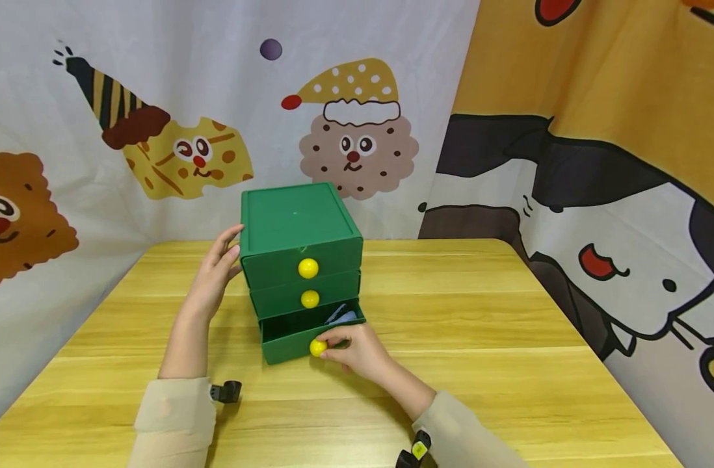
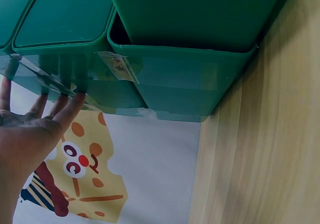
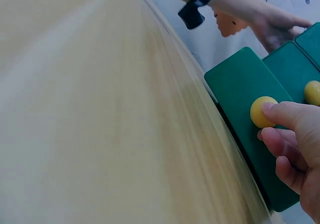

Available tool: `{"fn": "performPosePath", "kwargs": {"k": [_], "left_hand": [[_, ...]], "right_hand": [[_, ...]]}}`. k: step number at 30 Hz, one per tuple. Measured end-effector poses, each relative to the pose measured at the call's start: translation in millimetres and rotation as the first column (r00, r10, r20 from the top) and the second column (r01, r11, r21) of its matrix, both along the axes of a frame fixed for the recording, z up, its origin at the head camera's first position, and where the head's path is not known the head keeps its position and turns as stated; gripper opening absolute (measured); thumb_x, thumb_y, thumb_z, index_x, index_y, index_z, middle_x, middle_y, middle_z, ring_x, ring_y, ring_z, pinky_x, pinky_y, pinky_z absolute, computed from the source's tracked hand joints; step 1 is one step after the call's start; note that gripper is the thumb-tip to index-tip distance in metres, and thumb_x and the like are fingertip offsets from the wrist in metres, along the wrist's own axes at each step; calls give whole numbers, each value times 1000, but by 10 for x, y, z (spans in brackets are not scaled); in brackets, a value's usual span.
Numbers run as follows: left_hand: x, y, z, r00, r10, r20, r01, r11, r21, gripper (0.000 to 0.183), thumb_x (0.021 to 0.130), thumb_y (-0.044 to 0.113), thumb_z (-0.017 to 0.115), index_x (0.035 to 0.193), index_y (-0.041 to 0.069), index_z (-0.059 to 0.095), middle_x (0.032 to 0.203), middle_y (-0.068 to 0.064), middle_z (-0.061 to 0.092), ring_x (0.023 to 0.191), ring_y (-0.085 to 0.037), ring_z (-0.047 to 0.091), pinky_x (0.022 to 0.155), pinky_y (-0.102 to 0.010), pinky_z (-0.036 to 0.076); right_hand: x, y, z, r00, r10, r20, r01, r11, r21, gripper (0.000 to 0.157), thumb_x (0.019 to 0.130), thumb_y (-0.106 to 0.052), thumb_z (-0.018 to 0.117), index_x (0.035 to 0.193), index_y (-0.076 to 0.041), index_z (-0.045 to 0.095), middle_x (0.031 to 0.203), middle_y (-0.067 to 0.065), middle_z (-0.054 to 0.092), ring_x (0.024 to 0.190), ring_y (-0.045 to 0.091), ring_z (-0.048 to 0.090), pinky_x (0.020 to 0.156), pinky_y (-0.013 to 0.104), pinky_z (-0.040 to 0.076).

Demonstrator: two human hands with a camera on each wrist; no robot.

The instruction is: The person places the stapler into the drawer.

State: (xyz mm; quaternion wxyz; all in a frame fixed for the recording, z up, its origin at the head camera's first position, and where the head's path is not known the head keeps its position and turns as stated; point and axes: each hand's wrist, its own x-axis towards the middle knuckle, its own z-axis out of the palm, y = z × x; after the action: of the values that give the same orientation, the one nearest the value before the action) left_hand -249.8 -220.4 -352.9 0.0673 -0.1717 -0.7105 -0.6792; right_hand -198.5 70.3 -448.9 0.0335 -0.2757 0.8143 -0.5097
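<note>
A green box of stacked drawers stands on the table, each front bearing a round yellow knob. Its bottom drawer is pulled partway out, and a light blue item shows inside at the right. My right hand pinches the bottom knob between thumb and fingers. On the box's left side rests my left hand, its fingertips touching the green wall, as the left wrist view also shows. The upper two drawers are closed.
The wooden table extends to both sides and in front of the box. Behind it hangs a cloth printed with cartoon figures. Small black cameras are strapped at both wrists.
</note>
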Motion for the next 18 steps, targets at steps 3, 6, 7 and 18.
{"fn": "performPosePath", "kwargs": {"k": [3,6,7,18], "left_hand": [[5,-2,5,1000,2,0,-2,1000,4,49,104,27,39,151,21,28,158,-6,10,135,-29,25,105,-62,15],[8,-7,7,1000,7,6,-7,1000,2,50,104,30,40,151,22,29,158,-4,11,135,-27,27,106,-61,16],[12,-8,8,1000,6,5,-6,1000,2,50,103,31,41,151,22,28,158,-5,11,135,-27,27,106,-61,15],[-5,-4,-6,1000,-3,-6,3,1000,8,50,104,30,41,151,21,29,158,-6,12,134,-26,28,105,-60,17]], "right_hand": [[-71,-30,-10,1000,-22,17,22,1000,-4,24,81,-8,77,104,-12,75,86,-1,70,38,16,52,39,27,45],[-136,-67,-20,999,-39,28,39,999,-12,23,81,-9,77,104,-13,75,87,-1,70,38,17,52,39,28,45],[-156,-81,-22,999,-44,27,44,999,-13,23,81,-10,77,104,-14,75,87,-1,70,39,17,52,39,29,45],[-326,-189,-81,993,-103,65,108,992,-71,22,81,-8,76,102,-14,76,87,-2,69,38,17,51,39,31,46]]}}
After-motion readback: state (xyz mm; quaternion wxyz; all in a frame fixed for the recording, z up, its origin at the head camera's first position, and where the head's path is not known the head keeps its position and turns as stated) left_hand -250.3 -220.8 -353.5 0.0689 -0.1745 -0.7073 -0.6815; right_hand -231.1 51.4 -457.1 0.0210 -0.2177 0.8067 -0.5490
